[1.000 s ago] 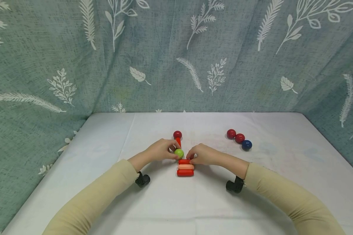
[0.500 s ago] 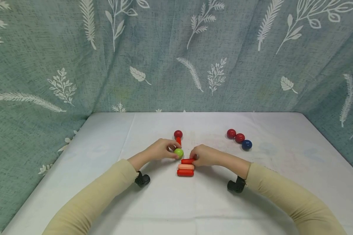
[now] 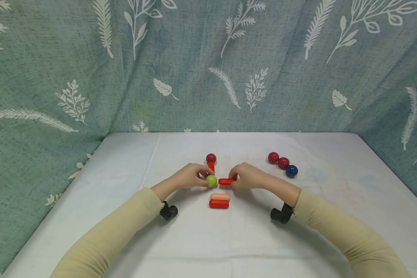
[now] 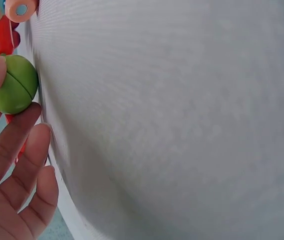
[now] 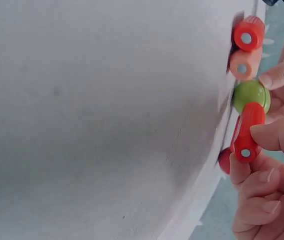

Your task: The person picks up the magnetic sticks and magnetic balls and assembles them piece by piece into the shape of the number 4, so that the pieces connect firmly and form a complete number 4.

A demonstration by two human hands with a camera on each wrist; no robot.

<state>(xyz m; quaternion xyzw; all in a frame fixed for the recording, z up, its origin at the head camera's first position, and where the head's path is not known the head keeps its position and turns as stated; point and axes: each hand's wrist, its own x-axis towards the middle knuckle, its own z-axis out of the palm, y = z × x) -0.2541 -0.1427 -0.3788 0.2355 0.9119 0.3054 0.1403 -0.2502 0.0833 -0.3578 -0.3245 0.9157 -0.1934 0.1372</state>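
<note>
My left hand [image 3: 189,177] pinches a green ball [image 3: 211,181] with a seam round it, between thumb and fingers. From that ball a red rod [image 3: 211,166] runs back to a red ball [image 3: 211,158]. With thumb and fingers my right hand [image 3: 248,176] holds another red rod [image 5: 251,127], which has a round silvery spot on its end. It points at the green ball's right side; in the head view a narrow gap shows between them. In front lie a peach rod [image 3: 220,197] and one more red rod [image 3: 219,204], side by side.
At the back right, two red balls [image 3: 273,157] and a dark blue ball [image 3: 291,171] lie in a slanting row. A white cloth [image 3: 180,239] covers the table, and a patterned grey-green curtain [image 3: 194,69] hangs behind it.
My right hand has taken the rear red rod out of the row of three and moved it back and right, level with the green ball. My left hand has hardly moved.
</note>
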